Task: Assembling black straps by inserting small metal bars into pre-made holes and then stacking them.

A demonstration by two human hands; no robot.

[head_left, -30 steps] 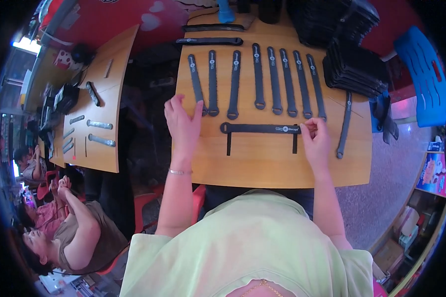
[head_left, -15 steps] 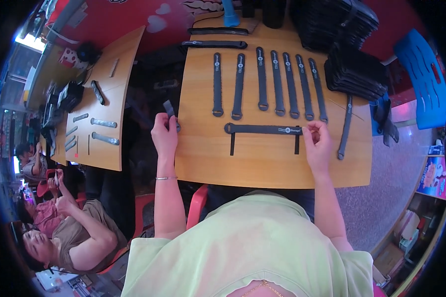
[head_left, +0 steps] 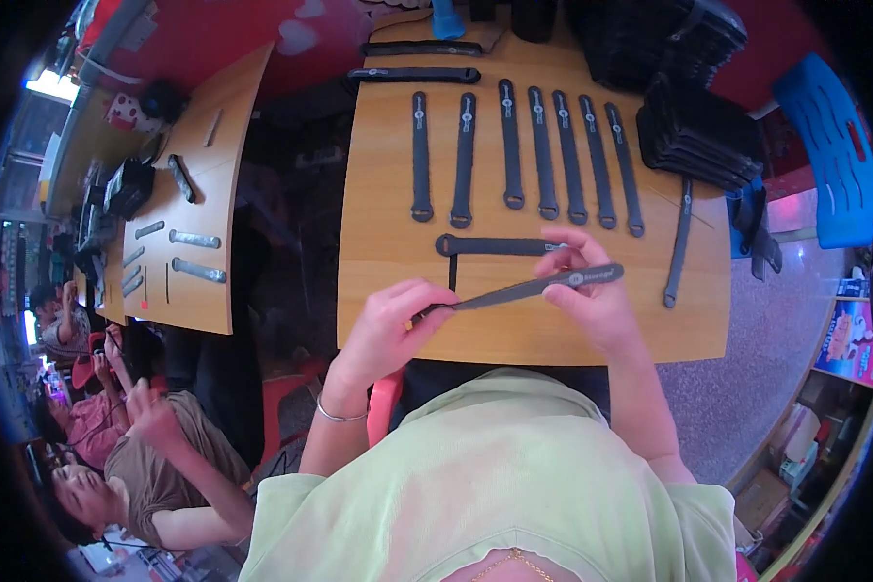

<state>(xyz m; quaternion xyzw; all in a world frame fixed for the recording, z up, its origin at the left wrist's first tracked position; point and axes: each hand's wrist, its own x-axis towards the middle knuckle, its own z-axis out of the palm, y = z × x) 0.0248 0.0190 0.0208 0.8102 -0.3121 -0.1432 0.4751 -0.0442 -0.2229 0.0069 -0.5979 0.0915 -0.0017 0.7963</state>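
Observation:
A dark grey strap (head_left: 519, 293) is stretched slantwise over the near half of the table. Its left end is pinched in my left hand (head_left: 393, 328), and my right hand (head_left: 592, 296) grips it by the printed, rounded right part. Just beyond lies another grey strap (head_left: 500, 246) with a slotted left end; my right fingers cover its right end. A thin black strip (head_left: 453, 276) sticks out below that strap. Farther off, several matching straps (head_left: 514, 145) lie side by side, pointing away from me, slotted ends nearest.
Two bundled straps (head_left: 417, 75) lie at the table's far left. Stacked black packs (head_left: 698, 131) fill the far right corner, with a strap (head_left: 679, 247) below them. A blue plastic chair (head_left: 834, 145) stands right. At left, people sit by another table (head_left: 218, 184) holding several strips.
My left hand has come in from beyond the table's left edge to above the near table. A strap is now held between both hands; my right hand has left the lying strap's end.

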